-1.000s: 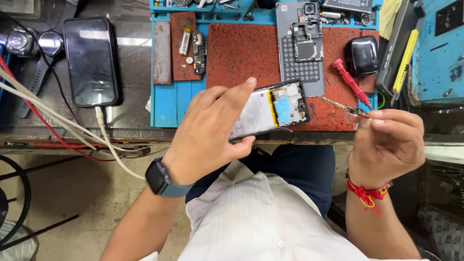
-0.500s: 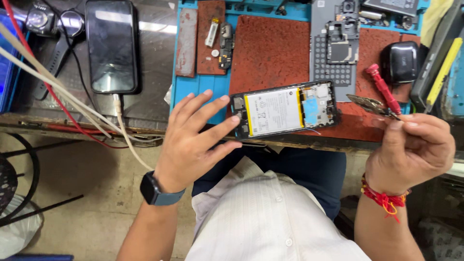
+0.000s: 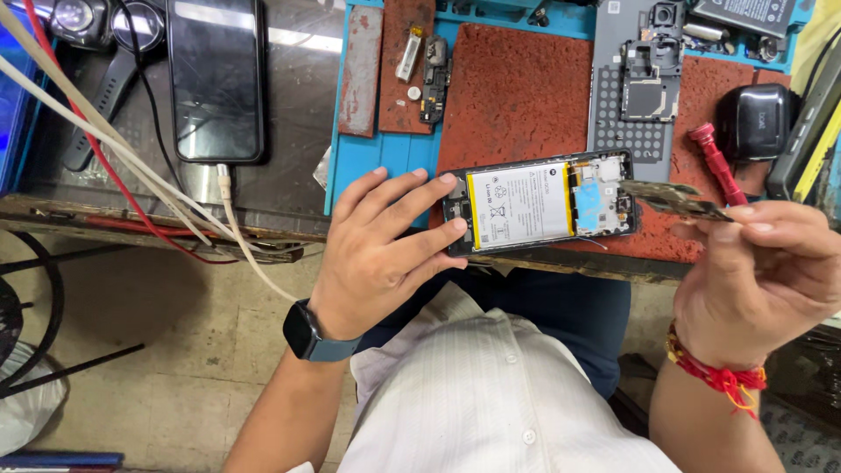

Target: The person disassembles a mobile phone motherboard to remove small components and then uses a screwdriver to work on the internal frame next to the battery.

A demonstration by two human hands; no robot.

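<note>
The fingers of the left hand (image 3: pixel 377 254) are spread out wide. Their tips press on the near end of an open phone (image 3: pixel 539 203) with its back taken off. The hand holds the phone still but does not wrap around it. The phone lies flat at the front edge of a red mat (image 3: pixel 517 96). Inside the phone you can see a big white battery (image 3: pixel 519 204) with a yellow rim and some small parts at the far end.

The fingers of the right hand (image 3: pixel 766 280) are pinched tight on a thin metal tool (image 3: pixel 670 200). The tool points at the far end of the phone, just beside the small parts. I cannot tell if its tip touches them.

The left wrist wears a dark watch (image 3: pixel 311 333). The right wrist wears a red thread band (image 3: pixel 718 377).

Farther out, a red screwdriver (image 3: pixel 714 162) lies on the mat near the tool. A grey phone back cover (image 3: pixel 639 79) lies behind the phone. A black case (image 3: pixel 753 118) sits by the screwdriver. Off to the left, a black phone (image 3: pixel 217 79) lies on the table, plugged into a white cable (image 3: pixel 245 245). More wires run past it.
</note>
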